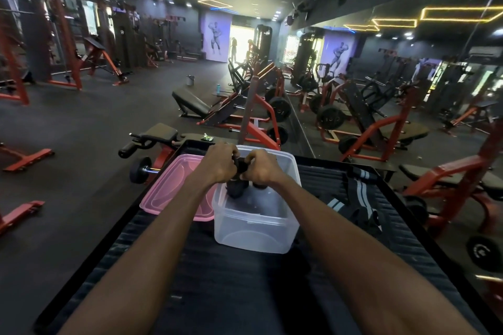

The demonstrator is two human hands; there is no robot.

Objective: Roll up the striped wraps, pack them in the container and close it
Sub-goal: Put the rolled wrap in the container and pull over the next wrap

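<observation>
Head view. Both hands meet over the far half of the clear container (255, 215), which stands open on a dark ribbed platform (206, 275). Left hand (217, 164) and right hand (262, 167) have fingers curled around a dark rolled wrap (240, 164), held between them just above the container's rim. The fingers hide most of the roll; I cannot tell whether its loose end is tucked.

Inside the container, at the far end below the hands, sits at least one more dark roll (236, 187); the count is unclear through the cloudy wall.

The pink lid (174, 185) lies flat on the platform, just left of the container and touching its wall.

To the right, well apart from the container, a loose striped wrap (359, 198) lies crumpled and unrolled on the platform, pale stripes showing.

Handling judgement: the wraps look like soft, light, elastic cloth. A roll will likely spring open if released loosely, so pinch it across the coil with the tail trapped, and wedge it against its neighbour. For the loose wrap, start at one end and keep it taut. The container looks thin and light and may slide; the lid probably needs pressing at the corners.
</observation>
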